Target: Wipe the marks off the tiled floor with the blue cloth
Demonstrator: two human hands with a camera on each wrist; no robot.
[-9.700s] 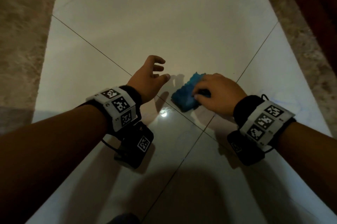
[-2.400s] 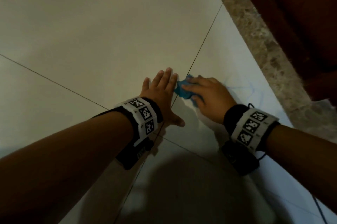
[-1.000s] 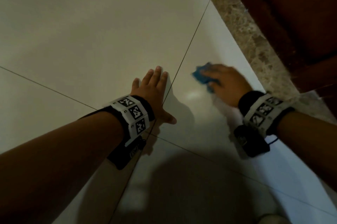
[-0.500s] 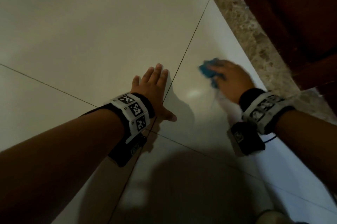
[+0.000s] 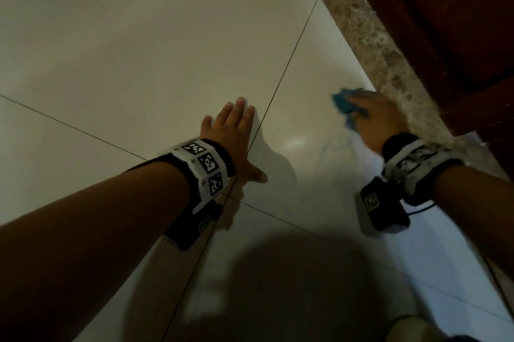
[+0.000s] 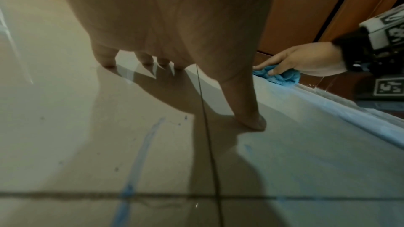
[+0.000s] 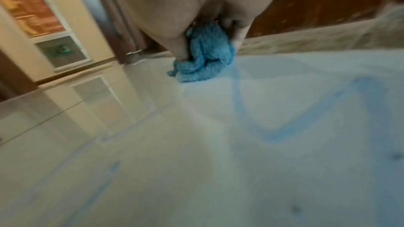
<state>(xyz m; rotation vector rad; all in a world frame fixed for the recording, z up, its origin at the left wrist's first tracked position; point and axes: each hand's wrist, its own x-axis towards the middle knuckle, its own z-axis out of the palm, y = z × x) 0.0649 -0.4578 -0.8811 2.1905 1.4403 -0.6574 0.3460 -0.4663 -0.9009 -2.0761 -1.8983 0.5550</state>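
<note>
The blue cloth (image 5: 345, 106) is bunched on the pale tiled floor (image 5: 139, 49), close to the stone border. My right hand (image 5: 372, 116) grips it from above, thumb and fingers curled round the cloth (image 7: 203, 54) and pressing it down. Blue marks (image 7: 273, 135) streak the tile behind the cloth, with a fainter scribble (image 5: 333, 147) in the head view and a long blue line (image 6: 140, 158) under my left wrist. My left hand (image 5: 233, 130) lies flat on the floor, fingers straight, thumb spread out, across a grout line. The cloth (image 6: 282, 76) and right hand (image 6: 306, 59) also show in the left wrist view.
A speckled stone border (image 5: 389, 63) runs along the right edge of the tiles, with dark wooden panelling (image 5: 445, 21) beyond it. Dark grout lines (image 5: 283, 74) cross the floor. A white-framed door (image 7: 54, 37) stands at the far left in the right wrist view.
My right hand has slid the cloth farther right and away, up to the stone border. The left hand has stayed flat in the same spot.
</note>
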